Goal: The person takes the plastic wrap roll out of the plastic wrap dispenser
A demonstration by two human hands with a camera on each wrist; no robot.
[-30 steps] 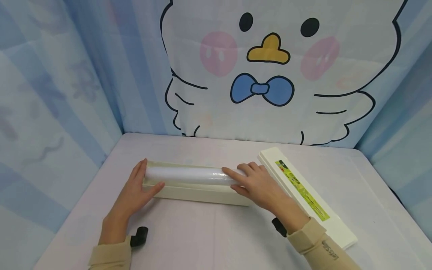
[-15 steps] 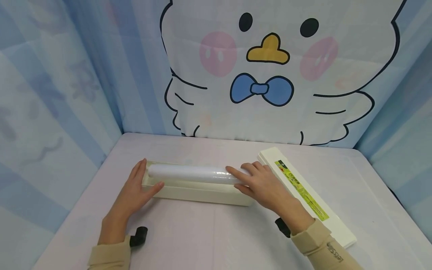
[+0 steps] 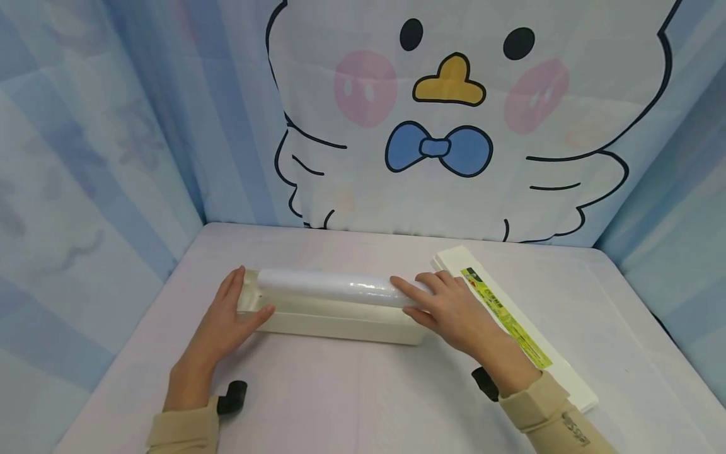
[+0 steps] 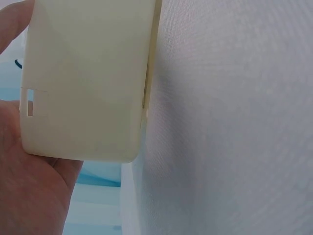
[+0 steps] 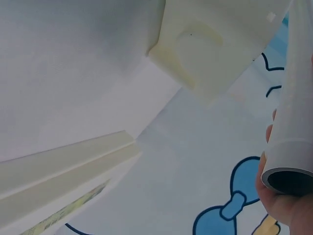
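A long roll of cling film (image 3: pixel 329 287), glossy and whitish on a hollow core, is raised above an open cream box (image 3: pixel 334 326) on the table. My right hand (image 3: pixel 448 309) holds the roll near its right end, thumb in front and fingers over the top. In the right wrist view the roll's open tube end (image 5: pixel 288 180) faces the camera, with fingers around it. My left hand (image 3: pixel 227 321) grips the box's left end, thumb at the front side and fingers behind. The left wrist view shows the box's end wall (image 4: pixel 88 83) between thumb and palm.
A long white lid (image 3: pixel 575 383) with a yellow-green label lies slantwise on the right, partly under the right forearm. A pale cloth covers the table. Behind it hangs a curtain (image 3: pixel 437 202) with a cartoon bird, and blue curtains flank both sides.
My right hand has moved right and slightly up with the cling film roll. The roll's left end has risen from the box and drawn away from my left hand, which stays put.
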